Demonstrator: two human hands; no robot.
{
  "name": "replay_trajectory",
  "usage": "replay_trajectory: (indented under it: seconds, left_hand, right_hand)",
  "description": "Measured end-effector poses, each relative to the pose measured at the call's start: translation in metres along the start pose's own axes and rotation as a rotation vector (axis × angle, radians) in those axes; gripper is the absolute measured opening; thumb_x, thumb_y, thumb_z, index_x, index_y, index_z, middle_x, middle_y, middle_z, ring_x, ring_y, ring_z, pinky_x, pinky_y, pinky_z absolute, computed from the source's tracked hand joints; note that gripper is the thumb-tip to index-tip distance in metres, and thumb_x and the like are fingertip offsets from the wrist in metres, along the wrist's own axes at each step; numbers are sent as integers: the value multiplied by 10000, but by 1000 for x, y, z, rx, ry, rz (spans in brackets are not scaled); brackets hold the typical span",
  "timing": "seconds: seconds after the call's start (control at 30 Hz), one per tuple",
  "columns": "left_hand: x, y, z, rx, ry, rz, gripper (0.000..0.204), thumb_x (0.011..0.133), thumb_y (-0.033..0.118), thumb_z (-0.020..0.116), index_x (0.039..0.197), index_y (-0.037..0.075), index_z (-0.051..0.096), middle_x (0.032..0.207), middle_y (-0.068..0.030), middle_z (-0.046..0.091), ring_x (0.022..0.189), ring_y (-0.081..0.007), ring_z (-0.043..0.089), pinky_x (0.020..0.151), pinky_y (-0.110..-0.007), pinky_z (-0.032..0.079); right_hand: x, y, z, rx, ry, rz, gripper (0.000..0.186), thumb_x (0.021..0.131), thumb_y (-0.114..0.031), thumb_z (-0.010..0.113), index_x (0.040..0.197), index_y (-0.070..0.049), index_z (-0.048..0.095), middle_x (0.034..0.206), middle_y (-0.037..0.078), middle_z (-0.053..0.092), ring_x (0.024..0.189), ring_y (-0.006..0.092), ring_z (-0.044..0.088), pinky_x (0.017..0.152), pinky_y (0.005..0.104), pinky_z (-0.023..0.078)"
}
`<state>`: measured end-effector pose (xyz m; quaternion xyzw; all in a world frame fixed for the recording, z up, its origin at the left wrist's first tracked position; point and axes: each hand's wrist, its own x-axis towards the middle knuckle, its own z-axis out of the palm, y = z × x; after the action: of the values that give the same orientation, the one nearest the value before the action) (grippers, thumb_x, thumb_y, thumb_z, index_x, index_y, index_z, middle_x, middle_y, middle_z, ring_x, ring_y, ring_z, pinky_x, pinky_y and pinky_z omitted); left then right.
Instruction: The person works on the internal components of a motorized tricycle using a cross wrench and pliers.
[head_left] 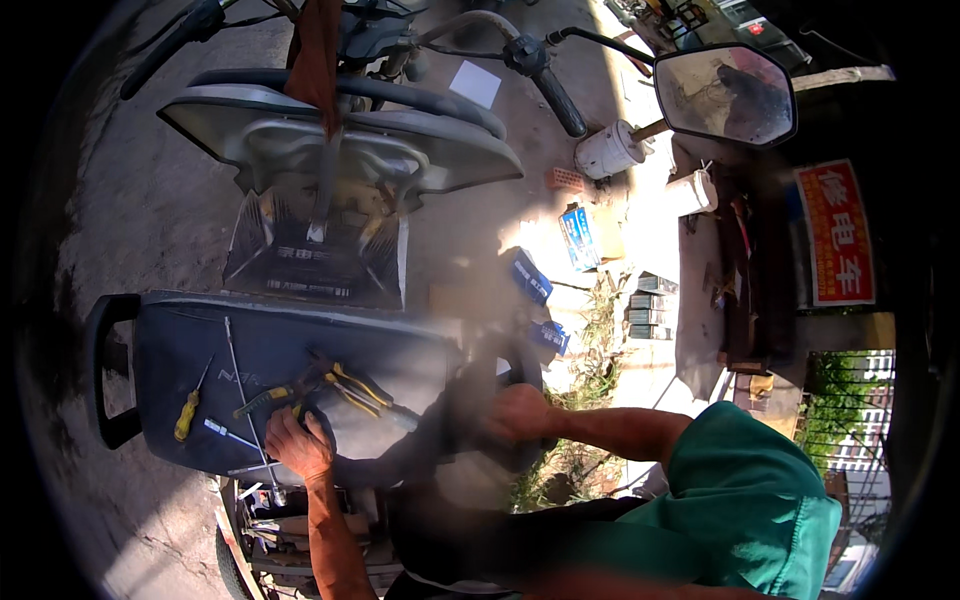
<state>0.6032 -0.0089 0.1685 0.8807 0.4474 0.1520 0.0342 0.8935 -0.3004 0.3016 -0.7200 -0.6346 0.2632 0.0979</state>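
My left hand (300, 445) is at the front edge of a dark scooter seat (180, 330), fingers curled round a dark object I cannot make out, beside green-handled pliers (265, 400). Yellow-handled pliers (355, 390), a yellow screwdriver (188, 412), a small silver tool (230, 433) and a long thin metal rod (234, 360) lie on the seat. My right hand (515, 410) is closed at the seat's right end, against dark material; what it holds is unclear. A blurred haze covers the middle of the view there.
Scooter handlebars (548, 90) with a mirror (725, 95) are above, over the body panel (420, 150). Blue boxes (530, 275), white buckets (610, 150), weeds (590, 380) and several batteries (650, 305) are on the ground rightward. A red sign (835, 232) stands at far right.
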Motion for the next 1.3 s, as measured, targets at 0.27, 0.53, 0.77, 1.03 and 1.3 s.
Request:
replay_trajectory:
  seconds: [0.27,0.53,0.77,1.03,1.3]
  left_hand:
    - [2,18,-6,-63,2,-47,329,961,314,557,1149,53,626,1168,-130,613,1116,-345,549,950,-474,391]
    - [-34,-3,-5,-74,66,-21,411,961,315,588,1294,74,583,1281,-146,589,1214,-343,525,1040,-479,373]
    - [-144,29,-81,-728,137,-390,322,990,182,603,1229,-34,601,1169,-166,640,1099,-280,600,985,-377,453]
    - [-228,110,-106,-1294,30,-618,267,1012,181,607,1153,-45,631,967,-59,659,877,-120,620,803,-263,520]
    - [-237,190,-142,-1240,-195,-611,269,1000,183,604,1148,-40,627,985,-72,659,900,-129,592,818,-274,486]
  right_hand:
    - [-17,9,12,69,-27,106,287,939,-257,593,714,-80,569,713,102,588,659,321,608,591,455,482]
    - [-3,-5,27,18,108,94,317,938,-281,584,726,-46,603,708,159,616,672,358,632,621,474,483]
    - [-7,-8,19,11,143,51,420,962,-371,511,736,-34,619,755,190,671,749,409,660,709,524,495]
    - [-27,-4,1,176,204,7,414,947,-364,498,751,-23,630,758,189,670,776,421,656,739,544,495]
    - [-30,-7,-4,180,207,80,424,943,-379,503,750,-20,621,775,195,669,798,443,640,787,543,484]
